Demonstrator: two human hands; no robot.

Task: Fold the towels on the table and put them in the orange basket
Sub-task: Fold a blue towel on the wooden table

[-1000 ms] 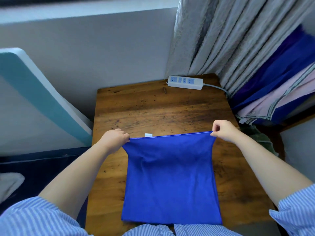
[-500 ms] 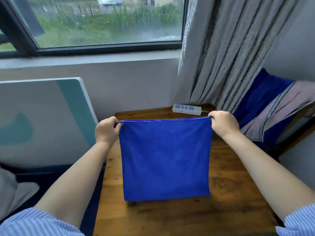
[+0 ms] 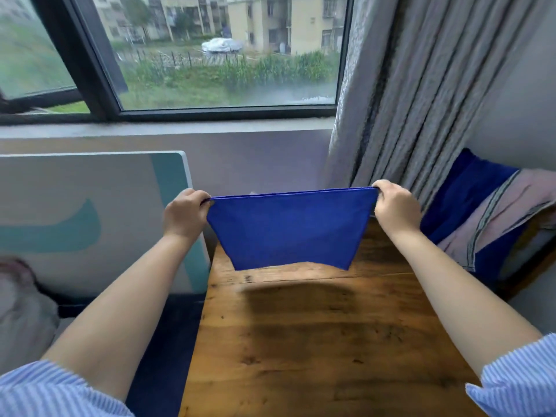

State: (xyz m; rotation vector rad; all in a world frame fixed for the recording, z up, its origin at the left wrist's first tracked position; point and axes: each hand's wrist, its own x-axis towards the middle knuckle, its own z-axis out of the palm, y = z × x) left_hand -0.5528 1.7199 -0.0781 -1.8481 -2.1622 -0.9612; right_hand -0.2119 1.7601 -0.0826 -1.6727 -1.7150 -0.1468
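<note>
A blue towel (image 3: 288,230) hangs in the air above the far part of the wooden table (image 3: 325,341), stretched flat between both hands. My left hand (image 3: 185,213) grips its top left corner. My right hand (image 3: 395,206) grips its top right corner. The towel's lower edge swings clear of the tabletop and throws a shadow on the wood. No orange basket is in view.
A white and teal board (image 3: 90,218) leans against the wall left of the table. Grey curtains (image 3: 415,94) hang at the back right. Blue and pink striped cloth (image 3: 493,212) lies piled to the right. A window (image 3: 210,55) fills the wall ahead.
Both hands have lifted the blue towel off the table and raised it forward and up. The camera has tilted up, bringing the window into view.
</note>
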